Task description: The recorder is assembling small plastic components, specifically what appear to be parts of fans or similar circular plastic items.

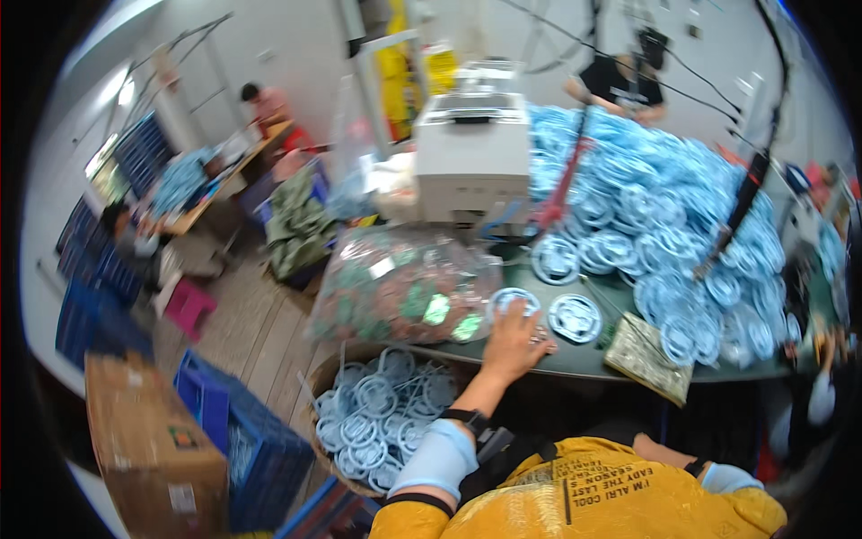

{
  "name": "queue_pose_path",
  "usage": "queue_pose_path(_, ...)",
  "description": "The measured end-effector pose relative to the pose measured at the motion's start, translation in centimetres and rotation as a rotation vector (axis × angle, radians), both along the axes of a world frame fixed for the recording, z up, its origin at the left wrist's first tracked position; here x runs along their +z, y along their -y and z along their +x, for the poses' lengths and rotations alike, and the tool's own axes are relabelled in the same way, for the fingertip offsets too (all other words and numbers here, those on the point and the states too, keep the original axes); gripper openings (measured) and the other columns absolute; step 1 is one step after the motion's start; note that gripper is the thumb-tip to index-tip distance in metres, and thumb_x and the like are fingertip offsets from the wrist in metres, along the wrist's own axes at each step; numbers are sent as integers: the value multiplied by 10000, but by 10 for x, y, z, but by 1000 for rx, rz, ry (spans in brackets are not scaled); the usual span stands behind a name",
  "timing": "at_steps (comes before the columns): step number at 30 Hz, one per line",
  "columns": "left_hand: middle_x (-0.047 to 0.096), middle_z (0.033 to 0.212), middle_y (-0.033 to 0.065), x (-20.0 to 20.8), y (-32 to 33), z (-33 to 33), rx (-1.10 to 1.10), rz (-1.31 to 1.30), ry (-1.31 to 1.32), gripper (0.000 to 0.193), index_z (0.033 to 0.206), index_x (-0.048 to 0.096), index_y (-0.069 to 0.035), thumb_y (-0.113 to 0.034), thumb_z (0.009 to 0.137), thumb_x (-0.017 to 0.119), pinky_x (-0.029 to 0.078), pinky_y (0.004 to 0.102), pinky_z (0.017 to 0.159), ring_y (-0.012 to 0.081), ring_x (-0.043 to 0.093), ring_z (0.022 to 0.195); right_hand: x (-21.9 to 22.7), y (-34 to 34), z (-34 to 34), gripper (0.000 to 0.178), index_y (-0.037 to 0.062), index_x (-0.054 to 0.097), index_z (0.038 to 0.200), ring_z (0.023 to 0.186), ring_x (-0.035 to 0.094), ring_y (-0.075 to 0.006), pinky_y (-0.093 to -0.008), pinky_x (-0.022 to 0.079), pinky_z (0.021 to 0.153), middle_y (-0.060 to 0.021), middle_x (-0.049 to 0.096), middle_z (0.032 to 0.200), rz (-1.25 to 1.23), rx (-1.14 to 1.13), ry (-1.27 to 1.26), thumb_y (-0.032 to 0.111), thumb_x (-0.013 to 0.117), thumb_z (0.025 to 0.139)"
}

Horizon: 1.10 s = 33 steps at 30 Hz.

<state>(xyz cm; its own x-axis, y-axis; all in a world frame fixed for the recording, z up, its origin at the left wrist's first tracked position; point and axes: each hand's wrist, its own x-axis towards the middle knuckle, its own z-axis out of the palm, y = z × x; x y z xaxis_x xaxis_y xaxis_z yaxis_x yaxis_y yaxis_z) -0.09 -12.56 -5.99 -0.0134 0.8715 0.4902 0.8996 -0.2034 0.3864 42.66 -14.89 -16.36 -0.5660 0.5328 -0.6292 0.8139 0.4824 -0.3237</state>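
My left hand (512,346) reaches over the near edge of the dark green table. Its fingers are spread, and their tips lie against a light blue round plastic piece (505,296) with cut-out rings. Some small shiny bits (539,336) show by the fingers, too small to name. Just right of this hand lies another light blue round piece (576,318), flat on the table. My right hand (648,452) is close to my body, mostly covered by my yellow shirt, so its fingers are hidden.
A heap of light blue round pieces (664,207) covers the table's right part. A clear bag of coloured parts (395,292) stands left, before a grey machine (473,148). Below is a full box (310,422); at left, a carton (153,440) and blue crate (265,449). Other people work behind.
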Motion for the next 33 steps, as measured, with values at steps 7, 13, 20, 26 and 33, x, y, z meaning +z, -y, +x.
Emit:
queue_pose_path(7,405,1403,230,-1,10,-8,-18,32,45,591,1239,556,-25,-421,817,678,209,547,1120,375,332,1357,25,-19,-8,217,-32,645,919,902,619,-408,-440,494,768,-285,633,935,-109,-132,47,128,572,792)
queue_pose_path(13,414,1393,225,4,11,-4,-69,44,20,561,1204,581,-34,-434,820,670,209,545,1119,374,344,1347,42,-16,6,224,-28,647,927,900,620,-406,-438,494,769,-277,635,945,-157,-222,70,139,574,797)
queue_pose_path(20,413,1404,225,11,13,0,-102,-26,-2,532,1193,591,-40,-408,819,685,198,525,1131,363,342,1357,41,-1,24,232,-23,648,936,897,621,-404,-437,494,769,-267,637,957,-216,-224,13,152,577,802)
queue_pose_path(26,444,1375,233,7,9,-2,-61,12,-35,497,1140,612,-62,-410,797,703,202,548,1122,387,393,1310,43,13,28,239,-19,650,944,896,623,-402,-436,494,770,-259,638,967,-250,-238,-54,164,579,807)
queue_pose_path(33,435,1388,215,8,8,-4,-57,-22,-49,467,1141,625,-60,-345,785,727,218,535,1120,369,377,1324,49,18,29,248,-15,652,953,893,624,-400,-434,494,771,-250,640,978,-281,-271,-98,177,582,813)
